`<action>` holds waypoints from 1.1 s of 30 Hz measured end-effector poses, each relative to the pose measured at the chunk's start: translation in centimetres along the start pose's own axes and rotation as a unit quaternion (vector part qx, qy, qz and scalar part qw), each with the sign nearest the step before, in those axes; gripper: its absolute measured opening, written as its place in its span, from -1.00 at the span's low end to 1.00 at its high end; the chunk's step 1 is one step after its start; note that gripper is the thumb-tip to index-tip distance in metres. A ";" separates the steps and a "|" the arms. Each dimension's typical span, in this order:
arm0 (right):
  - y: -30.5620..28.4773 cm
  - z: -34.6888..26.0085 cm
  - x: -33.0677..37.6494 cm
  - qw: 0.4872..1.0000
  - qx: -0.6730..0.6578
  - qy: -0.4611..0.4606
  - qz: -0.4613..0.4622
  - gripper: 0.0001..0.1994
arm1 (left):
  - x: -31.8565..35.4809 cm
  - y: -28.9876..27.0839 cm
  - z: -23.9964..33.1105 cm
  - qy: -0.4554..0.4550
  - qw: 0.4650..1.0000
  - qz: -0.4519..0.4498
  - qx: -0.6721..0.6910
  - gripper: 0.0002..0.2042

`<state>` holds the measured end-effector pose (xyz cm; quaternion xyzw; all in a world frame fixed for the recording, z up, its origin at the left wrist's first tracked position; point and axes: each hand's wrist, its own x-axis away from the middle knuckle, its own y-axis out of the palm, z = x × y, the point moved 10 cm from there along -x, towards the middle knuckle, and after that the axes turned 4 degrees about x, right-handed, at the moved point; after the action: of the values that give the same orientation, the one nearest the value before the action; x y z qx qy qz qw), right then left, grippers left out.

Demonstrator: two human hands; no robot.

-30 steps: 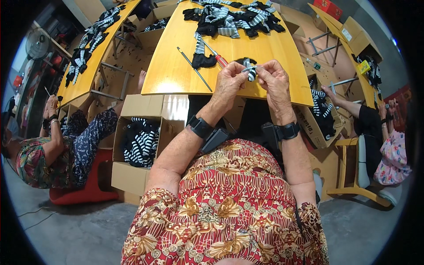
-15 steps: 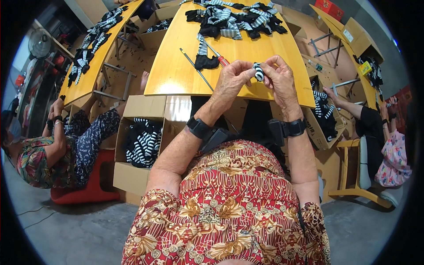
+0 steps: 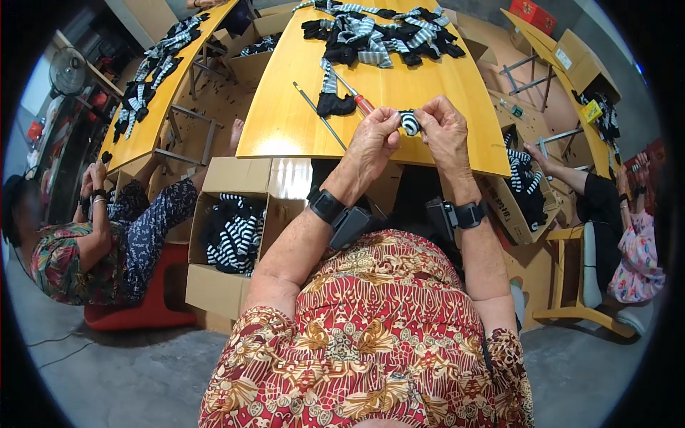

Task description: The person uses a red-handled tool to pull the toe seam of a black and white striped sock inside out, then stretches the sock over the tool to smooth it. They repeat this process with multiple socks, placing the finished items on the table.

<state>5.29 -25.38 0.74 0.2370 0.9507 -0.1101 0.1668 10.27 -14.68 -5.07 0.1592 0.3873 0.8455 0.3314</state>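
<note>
Above the near edge of the yellow table, a small black-and-white striped knit piece [image 3: 409, 123] is stretched between my two hands. Fingers and thumb of my left hand [image 3: 375, 140] pinch one side of it. My right hand [image 3: 444, 132] pinches the other side; its fingertips cover part of the fabric. Just beyond my left hand lies a screwdriver with a red handle [image 3: 364, 105]. A thin dark rod [image 3: 318, 113] rests slantwise to its left. Between these two tools lies a grey-striped knit piece with a black end [image 3: 335, 104].
Many black and grey-striped knit pieces [image 3: 374, 39] are heaped on the table's far part. Open cardboard boxes with striped knits stand left [image 3: 217, 292] and right [image 3: 508, 214] below the table. Seated people work at both sides, near other yellow tables [image 3: 153, 121].
My hands have drawn slightly apart, spreading the striped piece wider between them. It has turned from hanging down to lying across, and my left hand's fingers have curled more.
</note>
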 end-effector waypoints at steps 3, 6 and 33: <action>-0.1 0.3 0.0 0.997 -0.057 0.058 -0.003 -0.87 | 0.4 1.7 -0.3 -0.029 0.995 -0.087 0.044 -0.93; 0.0 1.0 0.1 0.989 -0.109 0.101 -0.004 -0.89 | 0.9 2.6 -0.3 -0.043 0.992 -0.119 0.008 -0.90; 1.6 1.5 0.9 0.959 -0.236 0.140 -0.065 -0.97 | 0.1 -1.2 2.5 0.110 0.976 0.099 -0.161 -0.93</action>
<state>5.69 -24.08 -1.22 0.1412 0.9769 0.1412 0.0761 11.98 -12.66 -4.36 0.0472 0.2627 0.9376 0.2228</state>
